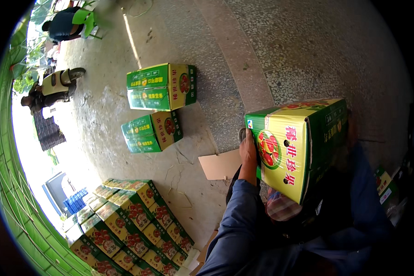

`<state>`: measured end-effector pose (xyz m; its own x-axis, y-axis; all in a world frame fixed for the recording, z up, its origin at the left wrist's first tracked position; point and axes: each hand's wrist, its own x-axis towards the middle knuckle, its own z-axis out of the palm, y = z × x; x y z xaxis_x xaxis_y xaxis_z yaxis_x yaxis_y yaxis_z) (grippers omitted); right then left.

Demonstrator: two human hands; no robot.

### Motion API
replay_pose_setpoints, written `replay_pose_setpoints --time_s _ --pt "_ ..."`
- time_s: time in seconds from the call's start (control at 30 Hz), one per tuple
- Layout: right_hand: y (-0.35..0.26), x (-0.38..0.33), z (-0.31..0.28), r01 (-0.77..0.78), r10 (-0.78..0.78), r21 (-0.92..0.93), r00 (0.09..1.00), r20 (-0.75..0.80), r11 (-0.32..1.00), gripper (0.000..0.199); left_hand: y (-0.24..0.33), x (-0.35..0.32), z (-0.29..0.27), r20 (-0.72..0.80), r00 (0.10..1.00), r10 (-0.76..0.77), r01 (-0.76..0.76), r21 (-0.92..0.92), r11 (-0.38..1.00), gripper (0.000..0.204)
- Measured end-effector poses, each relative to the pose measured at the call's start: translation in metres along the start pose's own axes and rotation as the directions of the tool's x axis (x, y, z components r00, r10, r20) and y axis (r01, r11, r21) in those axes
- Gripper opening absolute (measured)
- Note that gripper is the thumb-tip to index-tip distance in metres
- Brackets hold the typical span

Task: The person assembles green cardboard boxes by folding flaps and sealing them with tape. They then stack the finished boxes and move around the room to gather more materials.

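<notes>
A green and yellow cardboard box (280, 149) printed with red fruit is held up in front of my body. My left hand (248, 149) grips its left side, with the fingers partly hidden by the box edge. On the opposite side my right hand (352, 131) is against the box, deep in shadow, its fingers hardly visible. A flat piece of brown cardboard (220, 164) lies on the floor beside my left forearm.
Two similar boxes, one larger (158, 87) and one smaller (152, 132), rest on the floor to the left. A big stack of fruit boxes (133, 221) fills the lower left. A scooter (57, 85) and a person (64, 24) by a green chair (83, 19) are farther off.
</notes>
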<state>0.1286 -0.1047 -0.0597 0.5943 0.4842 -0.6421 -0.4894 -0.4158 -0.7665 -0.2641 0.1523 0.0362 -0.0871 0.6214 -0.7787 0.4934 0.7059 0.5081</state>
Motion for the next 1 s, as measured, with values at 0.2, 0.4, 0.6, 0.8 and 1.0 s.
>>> replay_pose_setpoints --time_s 0.2,0.4,0.6,0.8,1.0 --pt "-0.125 -0.187 0.139 -0.378 0.308 0.281 0.914 0.264 0.882 0.046 0.068 -0.16 -0.2 -0.235 0.972 0.029 0.032 0.253 0.967 0.08" --pt "-0.296 -0.315 0.296 -0.244 0.251 -0.071 0.87 0.425 0.967 0.046 0.058 -0.294 -0.396 -0.393 0.912 -0.12 0.086 -0.103 0.991 0.078" --pt "-0.418 -0.36 0.438 -0.014 0.155 -0.282 0.861 0.484 0.959 0.043 0.073 -0.316 -0.512 -0.248 0.955 -0.164 -0.025 -0.616 0.787 0.075" --pt "-0.453 -0.34 0.597 0.37 0.017 -0.509 0.796 0.605 0.777 0.054 0.105 -0.346 -0.589 -0.378 0.915 -0.144 -0.282 -0.85 0.445 0.059" --pt "-0.473 -0.359 0.747 0.592 -0.017 -0.614 0.727 0.686 0.523 0.066 0.127 -0.316 -0.671 -0.446 0.895 -0.002 -0.418 -0.841 0.345 0.046"
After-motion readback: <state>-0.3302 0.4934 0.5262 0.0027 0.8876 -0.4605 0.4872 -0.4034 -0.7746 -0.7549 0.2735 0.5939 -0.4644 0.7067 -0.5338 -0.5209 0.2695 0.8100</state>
